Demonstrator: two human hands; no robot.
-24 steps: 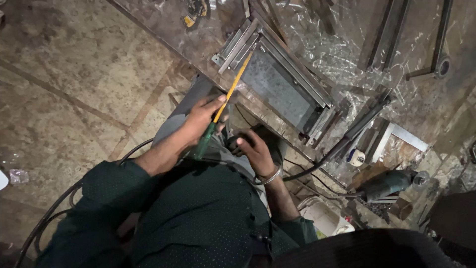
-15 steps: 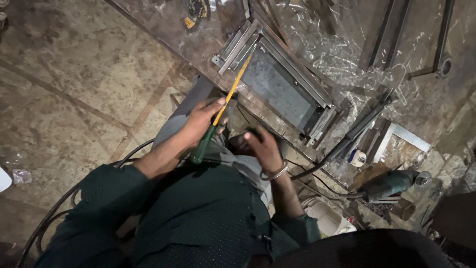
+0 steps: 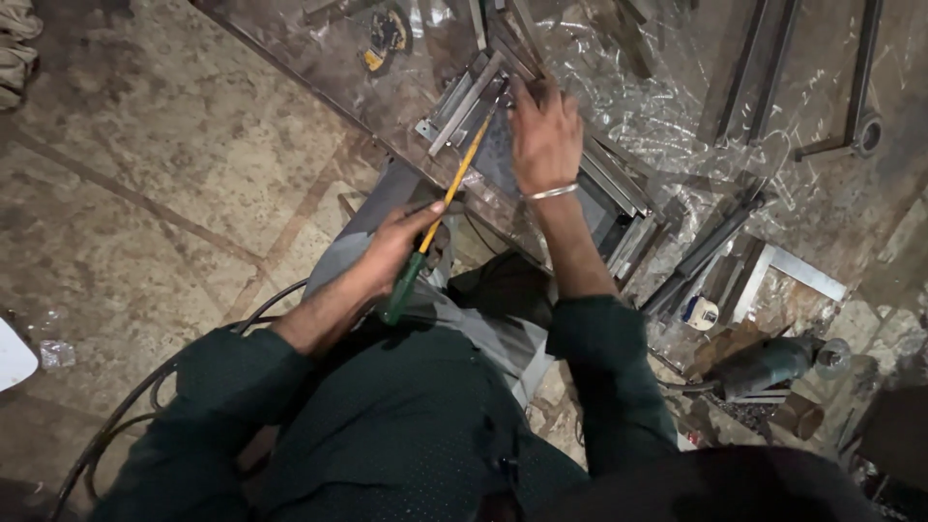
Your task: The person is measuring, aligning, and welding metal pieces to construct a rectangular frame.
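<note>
My left hand [image 3: 401,242] grips a long tool with a green handle and a yellow shaft [image 3: 454,184]; its tip points up at the corner of a grey metal frame [image 3: 619,217] lying on a workbench. My right hand [image 3: 543,135] is stretched out and rests flat on the top of that frame, fingers spread, with a silver bangle at the wrist. Both sleeves are dark green.
An angle grinder [image 3: 764,365] lies at the right beside a small white roll [image 3: 700,312] and a white metal frame [image 3: 800,274]. Crumpled clear plastic [image 3: 667,87] and metal bars [image 3: 860,77] cover the bench. A black cable [image 3: 126,416] loops over the stone floor at the left.
My right hand has left the tool's handle near my lap and reached forward onto the metal frame. My left hand still holds the tool in much the same place.
</note>
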